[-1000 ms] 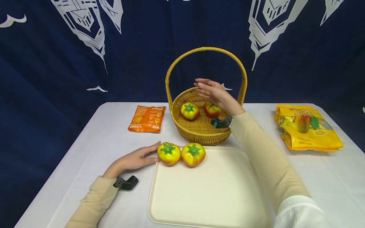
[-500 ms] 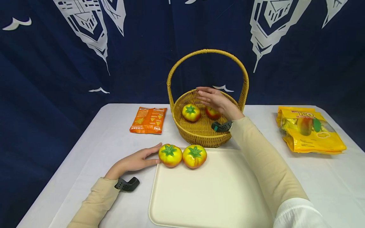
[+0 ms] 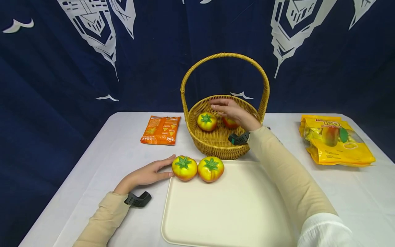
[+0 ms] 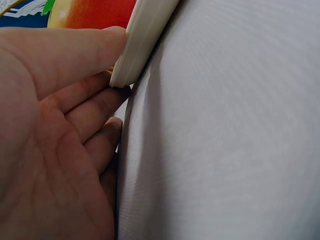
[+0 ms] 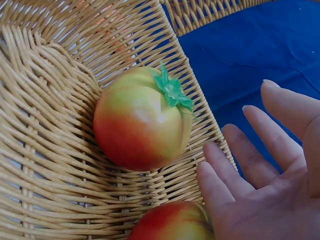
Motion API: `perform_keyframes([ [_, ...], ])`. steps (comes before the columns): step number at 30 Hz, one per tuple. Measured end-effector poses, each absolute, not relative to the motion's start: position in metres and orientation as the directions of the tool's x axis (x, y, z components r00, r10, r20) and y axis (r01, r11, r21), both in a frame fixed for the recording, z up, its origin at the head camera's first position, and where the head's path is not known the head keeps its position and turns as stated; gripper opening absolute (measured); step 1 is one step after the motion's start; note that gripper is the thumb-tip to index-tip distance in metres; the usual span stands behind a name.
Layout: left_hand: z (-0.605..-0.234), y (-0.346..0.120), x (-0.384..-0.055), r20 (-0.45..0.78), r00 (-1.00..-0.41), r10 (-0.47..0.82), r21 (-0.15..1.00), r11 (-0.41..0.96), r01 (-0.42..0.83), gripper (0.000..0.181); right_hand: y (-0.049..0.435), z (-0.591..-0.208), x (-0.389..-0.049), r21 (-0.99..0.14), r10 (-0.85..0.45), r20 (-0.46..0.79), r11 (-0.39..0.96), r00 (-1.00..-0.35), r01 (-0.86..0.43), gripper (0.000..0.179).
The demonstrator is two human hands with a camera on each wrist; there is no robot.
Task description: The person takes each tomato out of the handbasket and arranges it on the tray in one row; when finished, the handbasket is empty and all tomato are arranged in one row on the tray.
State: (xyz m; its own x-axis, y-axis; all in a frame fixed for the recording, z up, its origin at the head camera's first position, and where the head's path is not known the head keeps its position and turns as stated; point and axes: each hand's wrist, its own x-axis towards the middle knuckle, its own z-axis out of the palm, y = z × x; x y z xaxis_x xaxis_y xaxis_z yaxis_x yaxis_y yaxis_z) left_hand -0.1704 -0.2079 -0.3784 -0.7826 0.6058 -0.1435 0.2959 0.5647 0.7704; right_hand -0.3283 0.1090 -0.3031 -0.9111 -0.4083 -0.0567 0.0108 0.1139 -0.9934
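My right hand [image 3: 232, 111] hovers over the wicker basket [image 3: 220, 145], above the right-hand toy tomato [image 3: 229, 122] and partly hiding it. Its fingers are spread and loosely bent, with nothing between them. Left of it in the basket lies another yellow-red toy tomato [image 3: 206, 121] with a green leafy top; the right wrist view shows a toy tomato [image 5: 142, 120] near the fingertips. My left hand [image 3: 146, 174] rests at the back left corner of the cream tray [image 3: 225, 209], thumb touching its rim [image 4: 142, 42]. Two toy tomatoes, left [image 3: 184, 168] and right [image 3: 211, 169], sit side by side on the tray.
The basket's tall arched handle [image 3: 224, 55] rises over the right hand. An orange snack packet [image 3: 160, 130] lies left of the basket, and a yellow candy bag [image 3: 336, 142] at the right. White cloth covers the table [image 3: 123, 137]; a dark blue curtain [image 3: 154, 61] hangs behind.
My right hand has lowered into the basket opening, fingers dropping nearer the tomatoes. The left hand stays at the tray corner. The head view shifted slightly; the tomatoes stay put.
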Motion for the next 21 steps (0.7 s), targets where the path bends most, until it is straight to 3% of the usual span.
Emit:
perform_keyframes([
  [10,-0.3774,-0.2069,-0.1699,-0.151,-0.781,0.606,0.771,0.567,0.291,0.063,0.1085,-0.3087,-0.3285,-0.944,-0.476,-0.085,0.320,-0.875,-0.082,0.044],
  [21,-0.3765,-0.2070,-0.1689,-0.151,-0.782,0.605,0.771,0.567,0.289,0.062,0.1038,-0.3130,-0.3277,-0.881,-0.545,-0.032,0.412,-0.838,-0.234,0.040],
])
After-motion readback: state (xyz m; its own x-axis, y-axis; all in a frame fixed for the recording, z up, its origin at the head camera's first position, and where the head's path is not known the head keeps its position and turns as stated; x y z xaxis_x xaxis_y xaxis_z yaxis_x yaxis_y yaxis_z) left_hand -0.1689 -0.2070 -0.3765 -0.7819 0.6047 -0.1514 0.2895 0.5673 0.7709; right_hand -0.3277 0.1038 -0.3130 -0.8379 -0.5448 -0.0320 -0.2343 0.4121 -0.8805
